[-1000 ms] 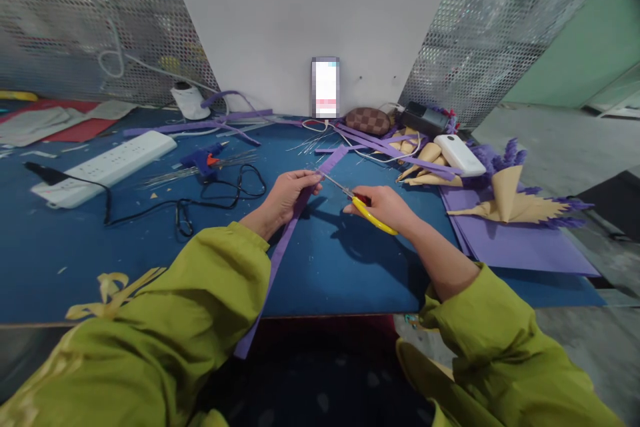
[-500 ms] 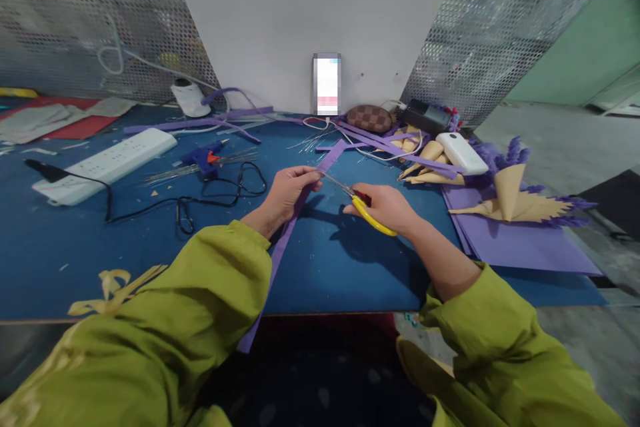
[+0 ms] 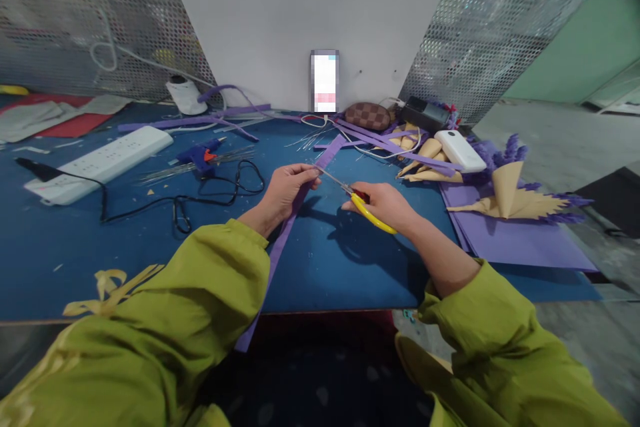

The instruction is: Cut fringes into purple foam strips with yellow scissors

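Blue tabletop (image 3: 320,280) below, left fingers (image 3: 306,176) pinch a purple strip (image 3: 286,234) while right fingers (image 3: 369,189) grip yellow-handled scissors (image 3: 373,216) apparently touching it.

Blue table (image 3: 325,267), flecked with pale scraps (image 3: 58,268). Left of the left fingers (image 3: 306,177), a blue glue gun (image 3: 200,156) is set among thin wires (image 3: 163,174); black cord (image 3: 177,200) is looped on the near side; farther left, a white power strip (image 3: 103,164) is laid askew. Beyond the right fingers (image 3: 373,194), a checked pouch (image 3: 367,116) is placed beside strewn purple strips (image 3: 173,124); farther right, tan paper cones (image 3: 433,178) are bunched and purple sheets (image 3: 520,244) are stacked.
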`<state>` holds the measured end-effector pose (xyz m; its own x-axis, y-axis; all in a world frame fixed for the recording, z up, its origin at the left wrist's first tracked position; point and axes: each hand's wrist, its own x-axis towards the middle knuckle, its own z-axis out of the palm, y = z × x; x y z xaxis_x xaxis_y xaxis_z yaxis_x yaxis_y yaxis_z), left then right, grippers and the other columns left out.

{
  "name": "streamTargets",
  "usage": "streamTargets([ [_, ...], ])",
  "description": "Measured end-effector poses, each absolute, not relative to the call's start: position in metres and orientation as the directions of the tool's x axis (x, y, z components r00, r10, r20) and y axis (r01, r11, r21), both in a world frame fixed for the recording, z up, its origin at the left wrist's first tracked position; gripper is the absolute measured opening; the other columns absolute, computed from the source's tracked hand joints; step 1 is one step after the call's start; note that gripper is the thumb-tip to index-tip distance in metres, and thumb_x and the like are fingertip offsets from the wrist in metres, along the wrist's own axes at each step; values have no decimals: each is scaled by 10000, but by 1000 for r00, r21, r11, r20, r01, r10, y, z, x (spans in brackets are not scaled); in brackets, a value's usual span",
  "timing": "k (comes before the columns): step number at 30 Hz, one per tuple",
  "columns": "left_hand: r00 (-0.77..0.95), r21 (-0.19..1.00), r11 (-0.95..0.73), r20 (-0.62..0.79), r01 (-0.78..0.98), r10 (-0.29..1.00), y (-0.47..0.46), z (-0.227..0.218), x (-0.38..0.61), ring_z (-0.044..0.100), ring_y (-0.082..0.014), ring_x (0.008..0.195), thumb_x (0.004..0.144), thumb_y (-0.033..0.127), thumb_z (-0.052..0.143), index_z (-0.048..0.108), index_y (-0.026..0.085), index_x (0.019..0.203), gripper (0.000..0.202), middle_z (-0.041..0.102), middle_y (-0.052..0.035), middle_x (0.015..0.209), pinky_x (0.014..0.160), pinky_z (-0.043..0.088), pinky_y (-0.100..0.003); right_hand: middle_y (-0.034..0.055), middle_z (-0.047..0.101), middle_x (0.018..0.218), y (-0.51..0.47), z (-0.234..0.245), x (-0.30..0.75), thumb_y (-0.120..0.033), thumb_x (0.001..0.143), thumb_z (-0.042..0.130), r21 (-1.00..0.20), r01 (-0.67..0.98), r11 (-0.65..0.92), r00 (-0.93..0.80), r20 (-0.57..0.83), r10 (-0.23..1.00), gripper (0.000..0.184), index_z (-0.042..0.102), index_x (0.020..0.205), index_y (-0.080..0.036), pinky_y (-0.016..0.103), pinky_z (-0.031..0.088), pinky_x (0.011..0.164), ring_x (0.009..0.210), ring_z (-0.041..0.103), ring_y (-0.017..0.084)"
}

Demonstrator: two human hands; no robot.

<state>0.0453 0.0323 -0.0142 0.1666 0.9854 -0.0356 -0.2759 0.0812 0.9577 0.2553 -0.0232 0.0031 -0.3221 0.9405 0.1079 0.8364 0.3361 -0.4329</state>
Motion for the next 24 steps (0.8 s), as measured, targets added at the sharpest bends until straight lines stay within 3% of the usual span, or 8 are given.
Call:
streamTargets([
  [8, 148, 959, 134, -99, -250, 984, 31, -11, 46, 559, -109, 543, 528, 280, 836, 698, 140, 670, 242, 651, -20, 587, 583, 466, -238, -29, 478, 585, -24, 4, 254, -567, 857, 551, -423, 843, 331, -320, 100, 942, 406, 507, 683, -202, 246, 202, 539, 539, 358, 108],
  [24, 107, 979, 22, 0, -200, 994, 34, -20, 45, 587, -114, 568, 594, 305, 802, 704, 144, 689, 210, 656, -8, 594, 610, 479, -238, -27, 490, 587, -22, 5, 255, -556, 859, 560, -422, 844, 331, -328, 83, 941, 402, 517, 675, -200, 243, 204, 543, 538, 368, 106],
])
